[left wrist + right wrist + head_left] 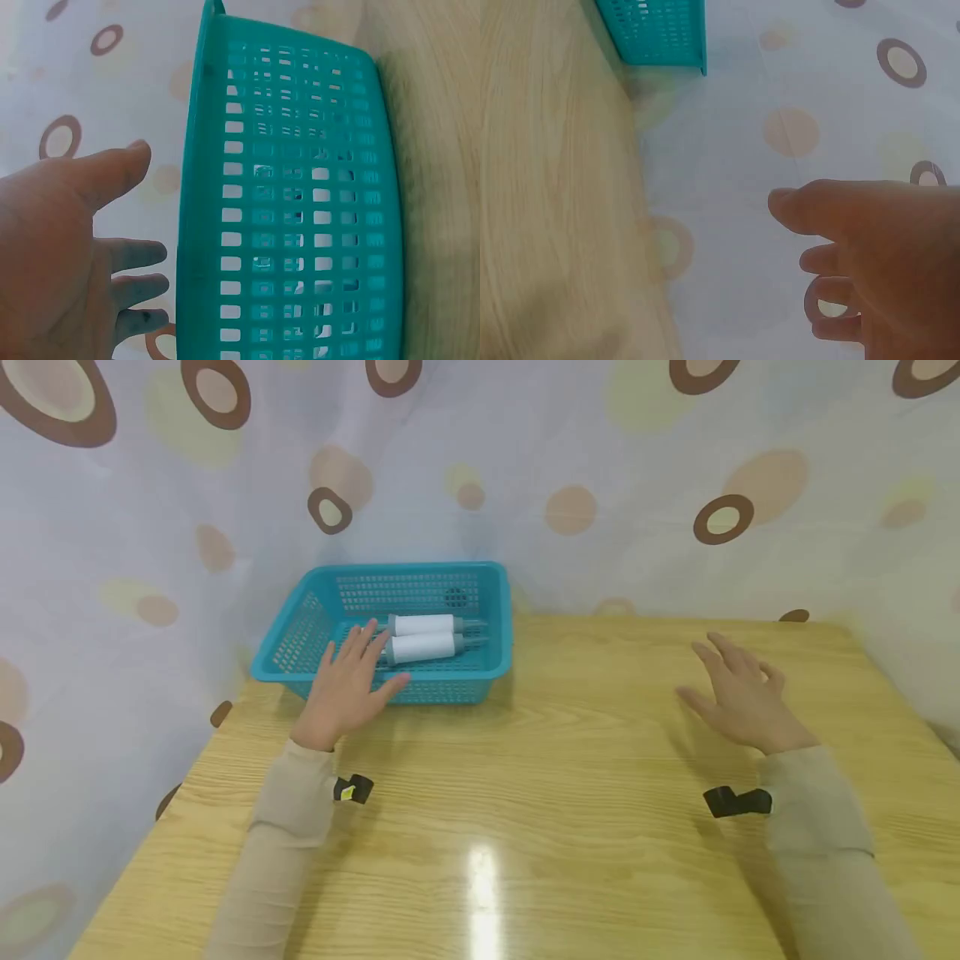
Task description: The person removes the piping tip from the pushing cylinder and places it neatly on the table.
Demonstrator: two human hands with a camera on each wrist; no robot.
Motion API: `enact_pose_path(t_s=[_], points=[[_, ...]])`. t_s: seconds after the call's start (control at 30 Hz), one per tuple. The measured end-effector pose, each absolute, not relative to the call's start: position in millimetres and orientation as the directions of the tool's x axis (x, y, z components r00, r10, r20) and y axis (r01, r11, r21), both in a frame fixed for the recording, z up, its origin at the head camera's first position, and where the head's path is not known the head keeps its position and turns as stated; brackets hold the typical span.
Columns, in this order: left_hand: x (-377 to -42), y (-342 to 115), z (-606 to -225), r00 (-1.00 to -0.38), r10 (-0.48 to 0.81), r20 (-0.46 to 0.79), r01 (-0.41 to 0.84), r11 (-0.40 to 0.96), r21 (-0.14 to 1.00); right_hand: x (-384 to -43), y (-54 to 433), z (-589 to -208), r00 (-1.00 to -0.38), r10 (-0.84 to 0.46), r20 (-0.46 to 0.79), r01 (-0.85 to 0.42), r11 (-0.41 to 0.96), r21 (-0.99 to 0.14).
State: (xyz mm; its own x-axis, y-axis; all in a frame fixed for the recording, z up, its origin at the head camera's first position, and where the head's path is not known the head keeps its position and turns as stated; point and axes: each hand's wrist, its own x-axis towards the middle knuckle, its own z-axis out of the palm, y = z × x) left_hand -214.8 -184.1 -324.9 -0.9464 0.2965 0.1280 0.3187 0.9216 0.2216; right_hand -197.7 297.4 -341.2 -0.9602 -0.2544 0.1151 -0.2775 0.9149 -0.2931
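My left hand (348,689) reaches over the front rim of a blue-green plastic basket (495,672), its fingers spread and nothing in its grasp. Inside lie two white cylinders, a front one (423,647) and a rear one (423,625), side by side with grey collars and thin clear ends; their left ends are partly hidden behind my fingertips. From the left wrist, the slotted basket wall (300,187) fills the middle, with the left hand (67,247) near its rim. Over the right part of the table, my right hand (742,693) hovers with loosely bent fingers, holding nothing.
The basket stands at the back left of a wooden table (562,793). A spotted curtain (525,460) hangs behind the table and along its left side. A dark round patch (455,597) shows at the basket's back wall. Black wrist mounts (738,802) sit on both sleeves.
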Motion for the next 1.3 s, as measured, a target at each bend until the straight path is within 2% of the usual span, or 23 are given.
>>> enact_pose_path(t_s=[0.53, 0.87, 1.17, 1.3], points=[[-234.7, -198.4, -295.0, -0.945, 0.319, 0.070, 0.326, 0.909, 0.259, -259.5, 204.3, -288.8, -0.897, -0.421, 0.137, -0.442, 0.870, -0.219], [-242.6, -207.6, -289.4, -0.940, 0.334, -0.074, 0.289, 0.891, 0.351, -295.2, 135.7, -267.4, -0.854, -0.520, 0.002, -0.516, 0.846, -0.135], [-257.3, -205.5, -265.6, -0.936, 0.346, -0.062, 0.311, 0.898, 0.310, -337.5, 109.2, -258.2, -0.831, -0.542, -0.124, -0.506, 0.830, -0.234], [-268.8, -201.9, -255.6, -0.922, 0.363, -0.136, 0.313, 0.904, 0.289, -348.6, 96.7, -262.6, -0.818, -0.564, -0.109, -0.529, 0.814, -0.241]])
